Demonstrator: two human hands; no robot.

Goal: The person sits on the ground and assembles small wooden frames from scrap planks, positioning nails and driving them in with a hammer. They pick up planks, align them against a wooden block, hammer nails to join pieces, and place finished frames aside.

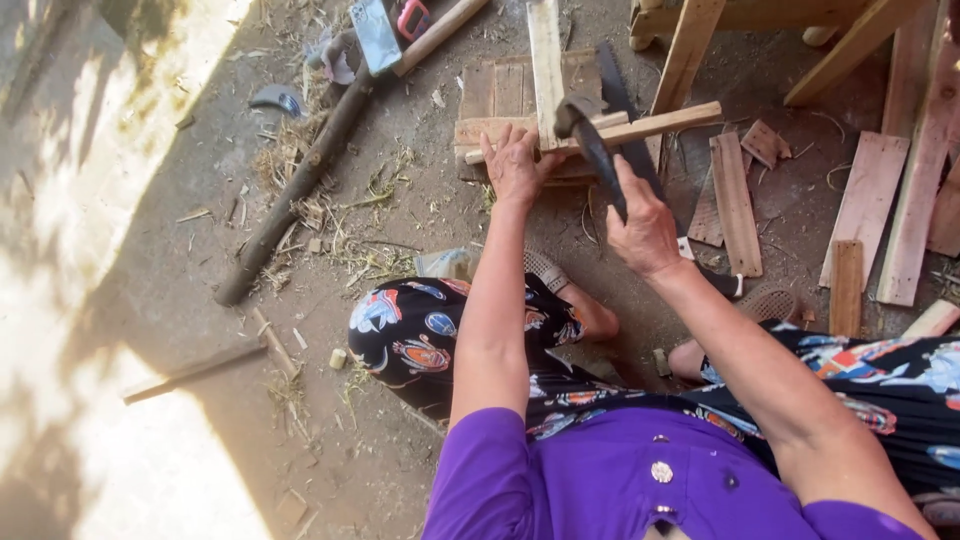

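My right hand [642, 232] grips the dark handle of a hammer [590, 140], whose head hangs just above a thin wooden strip [640, 127]. My left hand [512, 166] presses on that strip and on the small slatted wooden frame [505, 95] beneath it. A pale upright slat [546, 60] crosses the frame. A dark saw blade [625, 110] lies under the strip, beside the hammer. I sit low, knees apart, in a patterned skirt and purple top.
Loose planks [735, 205] and boards [868, 205] lie to the right. A wooden stand's legs [690, 45] rise at the top. A long dark branch [300, 180] lies left, with straw, an axe-like tool [378, 35] and a sunlit patch beyond.
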